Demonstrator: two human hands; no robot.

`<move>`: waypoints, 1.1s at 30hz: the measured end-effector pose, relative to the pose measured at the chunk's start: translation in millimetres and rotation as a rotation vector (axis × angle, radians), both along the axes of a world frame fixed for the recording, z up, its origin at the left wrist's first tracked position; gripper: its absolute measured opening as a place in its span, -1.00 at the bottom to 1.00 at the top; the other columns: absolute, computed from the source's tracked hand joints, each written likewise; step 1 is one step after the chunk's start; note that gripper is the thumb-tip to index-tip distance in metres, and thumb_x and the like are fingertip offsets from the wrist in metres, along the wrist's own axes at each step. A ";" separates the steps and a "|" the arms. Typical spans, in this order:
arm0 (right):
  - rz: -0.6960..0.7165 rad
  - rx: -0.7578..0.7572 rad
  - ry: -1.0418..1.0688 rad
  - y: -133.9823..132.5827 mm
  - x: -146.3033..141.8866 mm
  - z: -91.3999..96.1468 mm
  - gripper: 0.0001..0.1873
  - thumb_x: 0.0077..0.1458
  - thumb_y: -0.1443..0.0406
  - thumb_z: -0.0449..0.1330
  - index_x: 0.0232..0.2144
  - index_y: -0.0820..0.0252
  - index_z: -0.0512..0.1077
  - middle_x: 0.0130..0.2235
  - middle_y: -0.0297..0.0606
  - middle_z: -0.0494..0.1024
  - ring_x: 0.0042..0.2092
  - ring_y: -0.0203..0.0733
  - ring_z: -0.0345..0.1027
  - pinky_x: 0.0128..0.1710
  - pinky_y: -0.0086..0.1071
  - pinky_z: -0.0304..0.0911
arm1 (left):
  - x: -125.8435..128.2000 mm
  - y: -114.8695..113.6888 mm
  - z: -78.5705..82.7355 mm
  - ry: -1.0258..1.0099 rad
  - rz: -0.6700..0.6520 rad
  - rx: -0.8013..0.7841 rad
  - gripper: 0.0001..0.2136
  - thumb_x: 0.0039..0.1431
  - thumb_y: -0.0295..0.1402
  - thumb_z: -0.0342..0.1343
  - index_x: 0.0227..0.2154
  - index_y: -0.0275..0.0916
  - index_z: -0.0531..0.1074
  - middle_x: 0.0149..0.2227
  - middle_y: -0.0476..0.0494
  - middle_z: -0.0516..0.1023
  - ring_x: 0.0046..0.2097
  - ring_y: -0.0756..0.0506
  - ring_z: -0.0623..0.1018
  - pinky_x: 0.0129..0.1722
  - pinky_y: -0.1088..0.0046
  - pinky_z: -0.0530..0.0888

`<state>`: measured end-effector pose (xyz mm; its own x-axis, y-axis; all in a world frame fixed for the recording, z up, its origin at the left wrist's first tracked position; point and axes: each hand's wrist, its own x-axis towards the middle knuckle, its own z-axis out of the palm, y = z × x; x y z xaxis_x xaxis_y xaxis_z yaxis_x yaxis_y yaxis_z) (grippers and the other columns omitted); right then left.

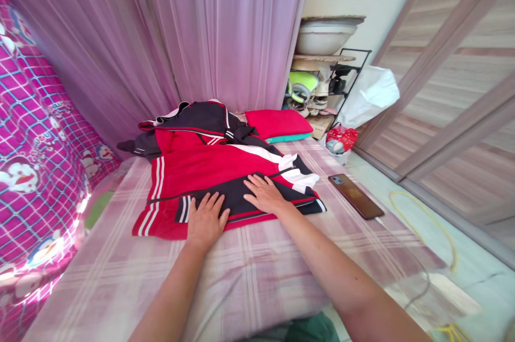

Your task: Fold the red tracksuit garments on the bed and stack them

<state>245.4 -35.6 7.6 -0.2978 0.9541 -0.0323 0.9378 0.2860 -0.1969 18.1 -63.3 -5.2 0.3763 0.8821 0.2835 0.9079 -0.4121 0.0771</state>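
Observation:
A red track jacket (201, 165) with dark and white parts and white stripes lies spread on a plaid-covered surface. One dark sleeve (237, 195) is laid across its near side, its striped cuff to the left. My left hand (206, 219) rests flat on this sleeve near the cuff, fingers apart. Further right along the same sleeve, my right hand (263, 193) also lies flat with its fingers spread. Behind the jacket is a crumpled dark and red garment (205, 116). Beside that sits a folded red cloth (277, 123) on top of a teal one (292, 137).
A phone (356, 195) with a cable plugged in lies right of the jacket. Purple curtains (233, 30) hang behind the surface. A rack (350, 71) with shoes and basins stands at the back right, near a sliding wardrobe (454, 79). Pink patterned fabric (36, 116) hangs at the left.

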 end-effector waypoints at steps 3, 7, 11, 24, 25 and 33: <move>-0.116 -0.015 -0.042 -3.5 35.4 -1.4 -0.33 0.36 0.00 -0.20 0.39 0.14 0.05 0.44 -0.19 -0.03 0.43 -0.10 -0.20 0.38 -0.05 -0.26 | -2.0 2.4 -0.5 -0.009 0.004 -0.017 -0.57 0.31 -0.15 -0.06 0.16 -0.09 0.43 0.22 -0.19 0.44 0.27 -0.35 0.36 0.27 -0.25 0.12; -0.142 0.014 -0.092 -7.7 55.1 -2.2 -0.36 0.37 0.04 -0.22 0.38 0.13 0.06 0.42 -0.19 0.03 0.42 -0.12 -0.13 0.38 -0.07 -0.25 | -3.6 0.1 2.0 -0.064 -0.004 -0.020 -0.56 0.30 -0.13 -0.05 0.17 -0.10 0.42 0.25 -0.19 0.40 0.28 -0.34 0.36 0.28 -0.23 0.11; -0.143 0.045 -0.112 -8.1 53.0 -6.9 -0.37 0.38 0.05 -0.21 0.38 0.12 0.08 0.42 -0.18 0.05 0.41 -0.11 -0.11 0.37 -0.05 -0.21 | 19.3 -13.5 12.3 -0.089 -0.093 -0.021 -0.55 0.34 -0.12 -0.09 0.18 -0.12 0.41 0.26 -0.17 0.39 0.32 -0.30 0.30 0.35 -0.20 -0.05; -0.114 0.176 -0.128 -4.5 61.4 -28.7 -0.41 0.37 0.07 -0.20 0.32 0.10 0.21 0.36 -0.13 0.20 0.36 -0.06 0.05 0.33 0.01 -0.06 | -73.5 0.1 -2.2 -0.026 0.077 -0.021 -0.48 0.31 -0.08 -0.06 0.24 -0.20 0.34 0.30 -0.26 0.33 0.33 -0.27 0.29 0.32 0.09 0.18; -0.112 0.181 -0.128 -4.5 61.5 -29.5 -0.41 0.37 0.07 -0.19 0.32 0.11 0.21 0.36 -0.13 0.21 0.36 -0.05 0.06 0.32 0.01 -0.05 | -83.6 -1.1 -2.6 -0.033 0.088 -0.013 -0.48 0.31 -0.09 -0.06 0.24 -0.21 0.34 0.28 -0.26 0.36 0.32 -0.26 0.31 0.32 0.09 0.18; -0.102 0.239 -0.128 -4.5 63.9 -35.5 -0.42 0.36 0.08 -0.17 0.30 0.13 0.26 0.33 -0.11 0.26 0.33 -0.02 0.12 0.31 0.01 -0.01 | -142.1 -7.6 6.6 -0.170 0.584 0.009 -0.54 0.36 -0.22 -0.18 0.17 -0.26 0.39 0.21 -0.32 0.44 0.27 -0.31 0.36 0.28 -0.13 0.15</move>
